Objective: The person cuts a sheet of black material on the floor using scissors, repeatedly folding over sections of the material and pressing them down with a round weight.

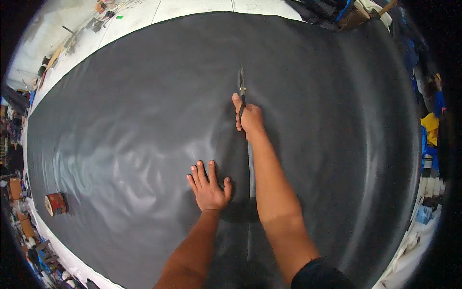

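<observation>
A wide dark grey sheet (159,72), smooth and slightly shiny, fills most of the view. My right hand (250,119) grips a pair of scissors (242,79) by the handles, with the blades pointing away from me at the sheet. Behind the scissors, a straight cut (250,168) runs down the sheet toward me, partly beside my right forearm. My left hand (210,190) lies flat on the sheet to the left of the cut, fingers spread, holding nothing.
A red roll or tin (56,204) rests on the sheet at the left. Dark bundled items (327,14) lie at the far edge. Assorted clutter (43,255) lines the left side, and a yellow item (430,127) is at the right. Pale floor (187,7) shows beyond the sheet.
</observation>
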`<state>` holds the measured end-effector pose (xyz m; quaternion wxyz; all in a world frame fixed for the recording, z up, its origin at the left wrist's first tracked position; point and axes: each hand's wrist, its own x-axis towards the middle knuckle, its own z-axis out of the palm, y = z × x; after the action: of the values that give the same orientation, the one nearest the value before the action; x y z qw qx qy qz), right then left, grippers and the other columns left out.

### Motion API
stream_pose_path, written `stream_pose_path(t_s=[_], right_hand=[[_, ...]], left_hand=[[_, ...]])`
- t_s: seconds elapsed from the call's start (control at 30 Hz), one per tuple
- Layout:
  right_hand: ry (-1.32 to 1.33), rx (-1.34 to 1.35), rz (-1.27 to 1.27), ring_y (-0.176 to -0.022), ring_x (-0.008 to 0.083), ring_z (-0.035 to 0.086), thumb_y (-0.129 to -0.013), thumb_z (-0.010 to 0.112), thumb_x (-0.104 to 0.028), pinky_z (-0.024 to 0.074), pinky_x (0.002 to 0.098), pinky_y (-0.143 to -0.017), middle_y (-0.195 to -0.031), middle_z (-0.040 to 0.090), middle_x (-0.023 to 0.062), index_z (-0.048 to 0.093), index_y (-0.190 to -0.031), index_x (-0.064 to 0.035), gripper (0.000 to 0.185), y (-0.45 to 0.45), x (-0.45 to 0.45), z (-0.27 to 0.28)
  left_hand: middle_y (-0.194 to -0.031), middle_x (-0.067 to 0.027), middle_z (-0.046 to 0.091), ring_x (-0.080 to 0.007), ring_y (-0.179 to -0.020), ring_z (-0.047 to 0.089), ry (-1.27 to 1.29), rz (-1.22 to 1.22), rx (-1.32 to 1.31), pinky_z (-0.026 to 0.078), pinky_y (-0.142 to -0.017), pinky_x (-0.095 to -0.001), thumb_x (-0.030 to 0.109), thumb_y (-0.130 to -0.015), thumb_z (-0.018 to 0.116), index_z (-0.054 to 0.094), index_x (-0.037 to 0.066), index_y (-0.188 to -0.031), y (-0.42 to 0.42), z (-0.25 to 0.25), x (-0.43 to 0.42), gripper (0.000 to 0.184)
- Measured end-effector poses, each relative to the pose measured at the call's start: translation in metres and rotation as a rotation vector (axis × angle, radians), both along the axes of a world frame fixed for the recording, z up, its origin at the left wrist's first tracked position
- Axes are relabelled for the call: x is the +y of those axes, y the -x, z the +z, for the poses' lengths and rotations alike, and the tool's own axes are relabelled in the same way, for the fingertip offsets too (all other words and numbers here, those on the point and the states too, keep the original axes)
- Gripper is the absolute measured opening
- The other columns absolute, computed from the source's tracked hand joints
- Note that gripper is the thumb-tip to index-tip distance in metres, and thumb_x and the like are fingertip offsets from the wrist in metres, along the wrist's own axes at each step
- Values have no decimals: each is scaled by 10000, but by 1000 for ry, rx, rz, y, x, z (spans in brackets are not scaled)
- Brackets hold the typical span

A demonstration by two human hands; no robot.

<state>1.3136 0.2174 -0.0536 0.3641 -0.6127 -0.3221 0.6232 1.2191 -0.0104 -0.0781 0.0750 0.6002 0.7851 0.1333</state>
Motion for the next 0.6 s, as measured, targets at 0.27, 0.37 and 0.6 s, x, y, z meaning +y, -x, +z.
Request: stream_pose_path(t_s=[0.27,0.37,0.6], right_hand=[[1,-68,2,-423,121,450,-839,708,-559,359,283,-382,-567,476,12,514,-693,-79,538,1,1,-4],[4,-47,20,-422,126,451,-833,710,-565,363,286,-385,-564,477,15,514,-690,-80,542,-1,20,-1],[-9,-49,14,-420,165,492,-874,682,-525,387,316,-390,-562,520,54,539,-656,-31,558,16,106,-1]], left_hand=[[-1514,-255,308,-454,-1433,215,50,22,-7,121,-1164,-600,436,-875,553,442,78,-1430,0,3,2,670],[-1517,-254,302,-453,-1434,212,98,29,-1,123,-1163,-603,438,-875,553,443,78,-1430,-4,4,0,670],[-1520,-272,283,-459,-1439,193,88,0,2,106,-1162,-613,404,-848,595,406,56,-1445,-1,1,-2,716]])
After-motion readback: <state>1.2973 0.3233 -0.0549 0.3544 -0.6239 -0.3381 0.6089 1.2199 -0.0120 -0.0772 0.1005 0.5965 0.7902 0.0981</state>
